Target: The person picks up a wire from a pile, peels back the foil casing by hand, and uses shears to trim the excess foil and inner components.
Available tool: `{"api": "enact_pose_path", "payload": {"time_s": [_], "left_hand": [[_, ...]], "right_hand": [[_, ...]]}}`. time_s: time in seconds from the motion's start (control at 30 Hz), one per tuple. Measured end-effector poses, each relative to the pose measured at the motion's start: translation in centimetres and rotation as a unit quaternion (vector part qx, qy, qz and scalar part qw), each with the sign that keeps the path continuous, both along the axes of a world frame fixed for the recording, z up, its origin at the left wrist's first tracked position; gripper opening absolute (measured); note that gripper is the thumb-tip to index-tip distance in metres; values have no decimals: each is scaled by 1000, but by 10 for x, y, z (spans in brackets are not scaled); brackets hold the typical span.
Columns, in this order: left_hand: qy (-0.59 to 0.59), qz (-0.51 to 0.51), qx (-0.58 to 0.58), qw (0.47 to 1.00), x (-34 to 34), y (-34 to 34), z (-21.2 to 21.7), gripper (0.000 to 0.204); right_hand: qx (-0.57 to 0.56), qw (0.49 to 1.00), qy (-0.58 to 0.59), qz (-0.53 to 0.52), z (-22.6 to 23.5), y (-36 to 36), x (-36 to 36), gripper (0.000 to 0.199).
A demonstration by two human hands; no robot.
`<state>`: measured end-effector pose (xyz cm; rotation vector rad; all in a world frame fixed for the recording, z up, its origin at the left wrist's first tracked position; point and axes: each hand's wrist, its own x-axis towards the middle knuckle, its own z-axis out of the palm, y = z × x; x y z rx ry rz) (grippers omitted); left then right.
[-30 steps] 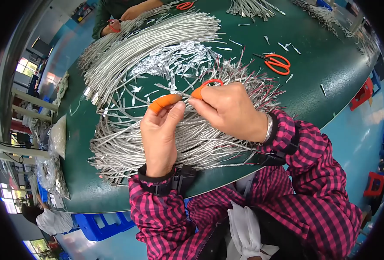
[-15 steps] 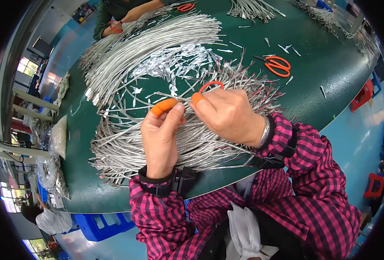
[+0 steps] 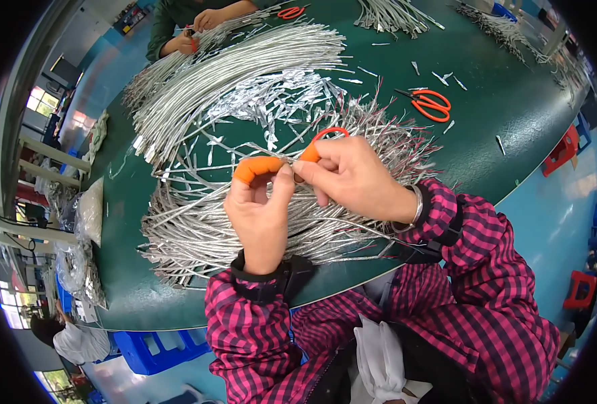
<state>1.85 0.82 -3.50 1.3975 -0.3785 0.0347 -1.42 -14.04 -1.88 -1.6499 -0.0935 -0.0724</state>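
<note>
Both my hands meet over a pile of silver foil-wrapped cables [image 3: 319, 232]. My left hand [image 3: 261, 212] has an orange cover on its index finger and pinches a thin cable end between thumb and index finger. Opposite it, my right hand [image 3: 362, 178], also with an orange-covered finger, pinches at the same spot; the fingertips nearly touch and largely hide the cable end. A red scissor handle loop [image 3: 332, 131] shows just behind my right hand; whether the hand holds it, I cannot tell. Stripped ends with reddish wires [image 3: 406, 135] fan out on the right.
A long cable bundle [image 3: 244, 74] and foil scraps [image 3: 271, 97] lie beyond my hands on the green table [image 3: 500, 87]. Orange-handled scissors [image 3: 432, 106] lie at the right. Across the table, a co-worker's hands [image 3: 207, 20] handle cables. A blue stool [image 3: 154, 350] stands below the near edge.
My right hand has turned, so its fingers show more openly, and its thumb has come to the pinch. My left hand has shifted slightly right. The co-worker's hands have moved a little.
</note>
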Motion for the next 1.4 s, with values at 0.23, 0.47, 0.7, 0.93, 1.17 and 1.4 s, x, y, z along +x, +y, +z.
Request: {"api": "enact_pose_path", "payload": {"time_s": [0.23,0.47,0.7,0.93,1.17,1.4], "left_hand": [[68,-21,-53,996,-3,-1,2,12],[135,-50,-94,985,0,2,6,15],[20,-13,-25,999,-5,-1,4,15],[98,-28,-64,993,-2,-2,3,14],[142,-70,-94,983,1,5,2,15],[-27,-21,0,999,-4,-1,-1,17]], "right_hand": [[-91,988,-111,-49,-3,-1,0,12],[-313,866,-357,-156,-14,0,5,11],[-258,914,-282,-139,-8,3,-1,11],[-110,981,-136,-89,-12,0,1,13],[-312,884,-318,-141,-13,0,1,15],[-123,982,-113,-91,-7,-2,-2,15]]}}
